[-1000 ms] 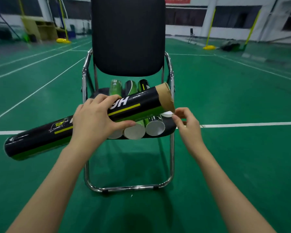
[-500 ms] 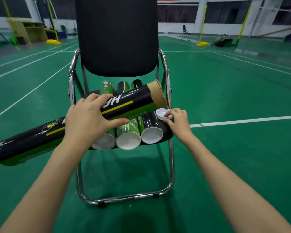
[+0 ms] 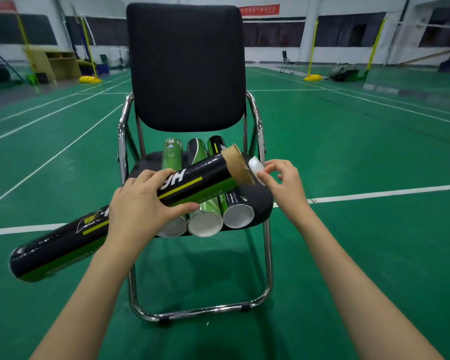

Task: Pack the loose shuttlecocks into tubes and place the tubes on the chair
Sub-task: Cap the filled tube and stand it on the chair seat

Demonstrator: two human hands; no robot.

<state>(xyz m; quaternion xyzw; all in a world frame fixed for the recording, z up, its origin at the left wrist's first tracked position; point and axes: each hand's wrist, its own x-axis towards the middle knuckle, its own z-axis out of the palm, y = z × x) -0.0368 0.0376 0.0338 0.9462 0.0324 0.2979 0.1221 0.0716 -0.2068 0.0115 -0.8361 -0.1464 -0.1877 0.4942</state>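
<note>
Head: left hand [image 3: 138, 206] around tube [image 3: 130, 214] (tilted)

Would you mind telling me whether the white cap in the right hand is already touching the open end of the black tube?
Cannot tell. In the head view the white cap sits right beside the black tube's cardboard rim, with no plain gap or contact visible.

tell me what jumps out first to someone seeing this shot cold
A long black tube runs slantwise across the middle, gripped by the left hand, its brown open end up at the right. There the right hand pinches a white cap. Behind stands a black chair with three tubes lying on its seat.
</note>
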